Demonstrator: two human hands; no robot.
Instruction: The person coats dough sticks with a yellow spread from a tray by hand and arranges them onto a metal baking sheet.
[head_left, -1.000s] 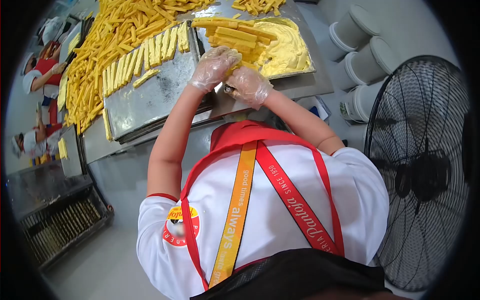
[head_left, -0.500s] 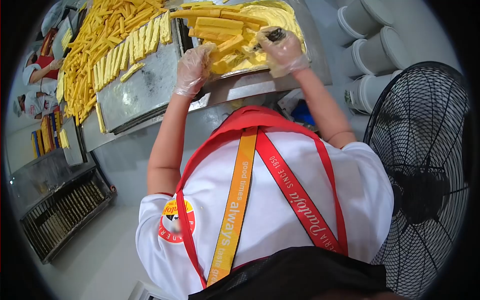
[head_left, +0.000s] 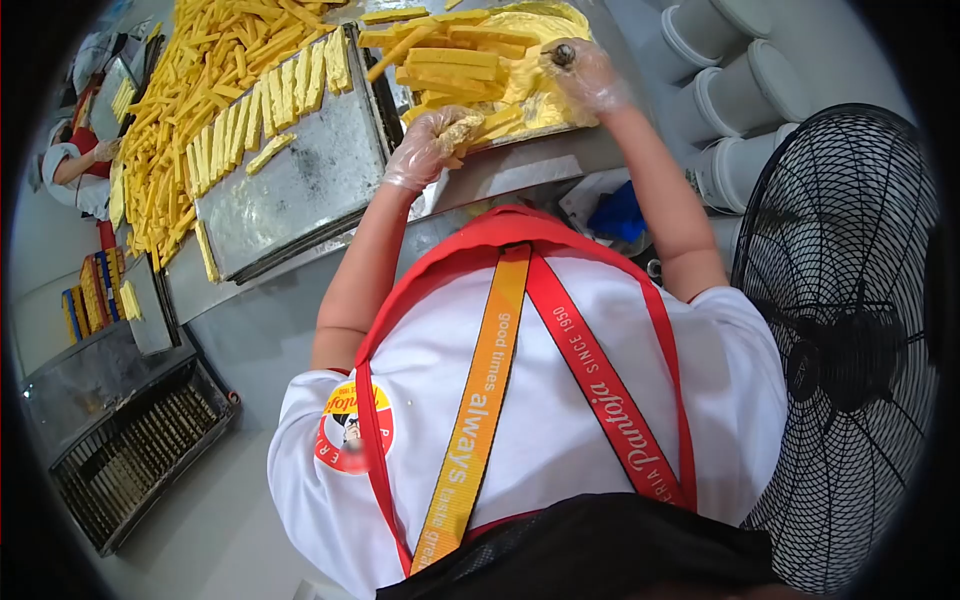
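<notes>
My left hand (head_left: 425,150), in a clear plastic glove smeared with yellow cream, closes round the near end of a yellow cake strip (head_left: 500,122) at the front edge of a metal tray. My right hand (head_left: 588,82), gloved too, grips a dark-handled tool (head_left: 563,55); its working end is hidden. Beneath and beside that hand spreads pale yellow cream (head_left: 560,22). Several uncoated cake strips (head_left: 450,70) lie piled on the tray left of the cream. Further left, a flat metal tray (head_left: 320,135) carries a row of cream-coated strips (head_left: 265,108).
A large heap of yellow strips (head_left: 215,60) covers the table's far left. White buckets (head_left: 755,90) stand at the right, and a black floor fan (head_left: 850,340) is close to my right arm. Another person (head_left: 75,170) works at far left, above a slatted metal rack (head_left: 145,450).
My left hand has moved right and nearer to me, tilting the strip. My right hand has shifted right and slightly away, over the cream. The view has shifted slightly.
</notes>
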